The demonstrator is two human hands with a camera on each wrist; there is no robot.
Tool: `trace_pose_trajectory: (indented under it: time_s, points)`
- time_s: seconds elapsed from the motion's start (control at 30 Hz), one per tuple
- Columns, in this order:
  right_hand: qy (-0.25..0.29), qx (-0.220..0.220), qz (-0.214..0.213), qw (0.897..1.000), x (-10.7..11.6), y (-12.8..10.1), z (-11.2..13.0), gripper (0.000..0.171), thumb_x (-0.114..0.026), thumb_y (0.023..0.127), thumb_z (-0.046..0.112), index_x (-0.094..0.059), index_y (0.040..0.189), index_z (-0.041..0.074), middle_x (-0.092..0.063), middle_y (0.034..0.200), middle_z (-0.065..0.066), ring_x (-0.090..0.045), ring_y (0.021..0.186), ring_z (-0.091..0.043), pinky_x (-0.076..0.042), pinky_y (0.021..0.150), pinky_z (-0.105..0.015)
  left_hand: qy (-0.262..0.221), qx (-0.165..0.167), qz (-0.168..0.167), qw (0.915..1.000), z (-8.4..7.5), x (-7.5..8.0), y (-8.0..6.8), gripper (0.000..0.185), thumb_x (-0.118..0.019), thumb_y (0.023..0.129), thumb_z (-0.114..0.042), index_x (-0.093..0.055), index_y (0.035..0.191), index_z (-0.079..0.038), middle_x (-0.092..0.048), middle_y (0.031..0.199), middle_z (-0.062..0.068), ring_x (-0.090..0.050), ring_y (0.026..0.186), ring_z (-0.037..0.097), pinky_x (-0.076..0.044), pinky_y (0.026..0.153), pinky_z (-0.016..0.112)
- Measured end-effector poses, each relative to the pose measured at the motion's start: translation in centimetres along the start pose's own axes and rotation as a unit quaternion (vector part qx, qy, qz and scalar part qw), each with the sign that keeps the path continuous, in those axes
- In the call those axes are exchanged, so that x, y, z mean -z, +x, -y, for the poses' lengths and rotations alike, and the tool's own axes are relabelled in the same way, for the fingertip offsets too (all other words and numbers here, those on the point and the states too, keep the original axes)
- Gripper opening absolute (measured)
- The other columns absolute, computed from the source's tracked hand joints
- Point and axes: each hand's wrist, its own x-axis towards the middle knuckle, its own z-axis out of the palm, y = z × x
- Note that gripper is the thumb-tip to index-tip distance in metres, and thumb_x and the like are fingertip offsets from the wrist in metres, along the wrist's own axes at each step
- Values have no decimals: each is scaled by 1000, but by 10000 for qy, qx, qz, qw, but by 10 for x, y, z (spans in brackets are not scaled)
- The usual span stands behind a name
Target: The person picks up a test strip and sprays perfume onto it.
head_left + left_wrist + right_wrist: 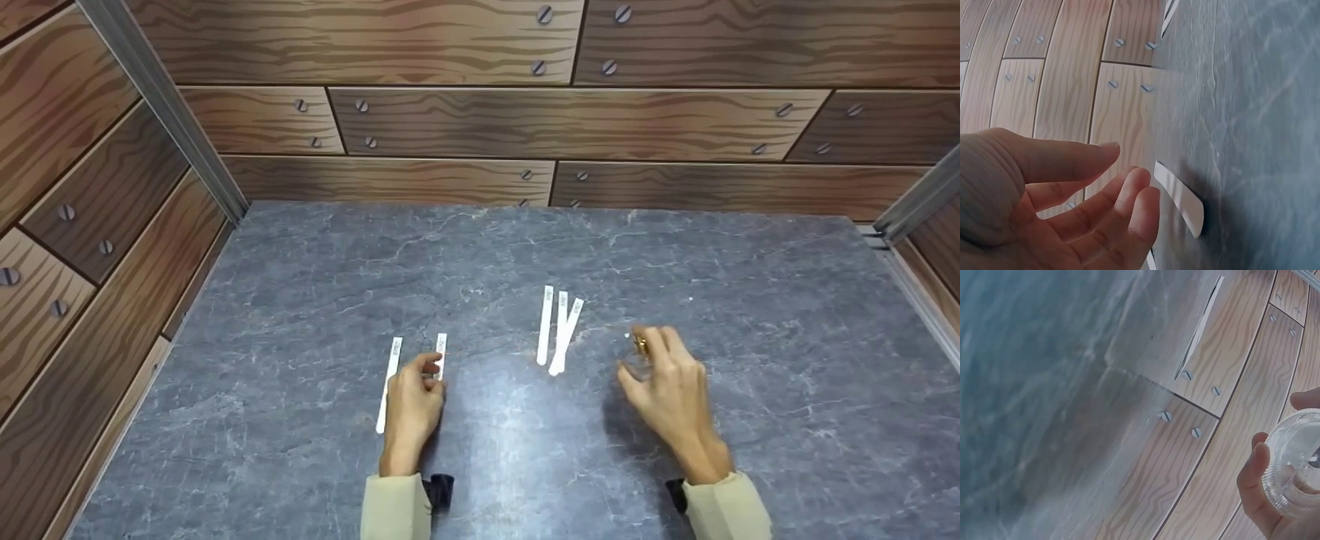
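My left hand point(414, 409) hovers low over the table with fingers loosely bent and nothing between them. Beside its fingertips lies a narrow white paper strip point(441, 346), partly hidden by the fingers; the left wrist view shows a white strip point(1180, 197) flat on the table, apart from them. Another strip point(390, 382) lies left of this hand. My right hand point(675, 386) grips a small clear, round, ribbed vessel point(1292, 461) with a gold-coloured part point(640, 345). Fingers hide most of it in the head view.
Three more white strips, including a leftmost one point(545, 325), lie mid-table between the hands; two cross near their lower ends. Small print marks the strips' far ends. Wood-patterned panels point(450, 124) wall the grey marbled table point(787, 315) at the back and sides.
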Motion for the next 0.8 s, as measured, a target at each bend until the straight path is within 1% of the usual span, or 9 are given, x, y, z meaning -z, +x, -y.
trace_pose_trajectory:
  time_s: [0.23, 0.4, 0.6, 0.73, 0.8]
  points:
    - [20, -48, 60, 10000, 0, 0, 0, 45, -81, 62, -14, -61, 101, -7, -61, 84, -18, -60, 56, -29, -53, 43, -39, -41, 32, -32, 10000, 5, 4, 0, 39, -61, 72, 21, -70, 108, 10, -71, 90, 19, -70, 74, 26, -59, 69, 41]
    - [57, -19, -10, 10000, 0, 0, 0, 44, -79, 62, -13, -61, 102, -6, -61, 85, -18, -61, 56, -29, -53, 43, -40, 143, 52, -53, 9999, 6, 5, -2, 39, -65, 71, 20, -70, 108, 10, -72, 90, 19, -70, 74, 26, -58, 70, 43]
    - [43, 7, -105, 9999, 0, 1, 0, 43, -78, 61, -12, -62, 101, -5, -62, 84, -17, -62, 57, -31, -54, 44, -44, 166, 89, 107, 9998, 7, 8, -3, 43, -66, 69, 19, -70, 110, 9, -71, 90, 17, -69, 75, 25, -58, 69, 42]
    - [39, 27, -109, 9999, -1, 1, -1, 43, -78, 61, -13, -61, 100, -5, -61, 83, -17, -62, 56, -31, -54, 44, -43, 249, 266, 266, 9990, 7, 8, -2, 46, -72, 68, 18, -70, 112, 8, -70, 89, 14, -69, 76, 25, -57, 70, 42]
    - [35, 30, -106, 9999, -1, 1, -1, 42, -77, 61, -13, -61, 99, -5, -61, 83, -17, -61, 56, -30, -54, 44, -42, 357, 353, 285, 9983, 7, 7, -2, 47, -74, 67, 18, -69, 113, 8, -70, 88, 13, -68, 77, 24, -57, 70, 42]
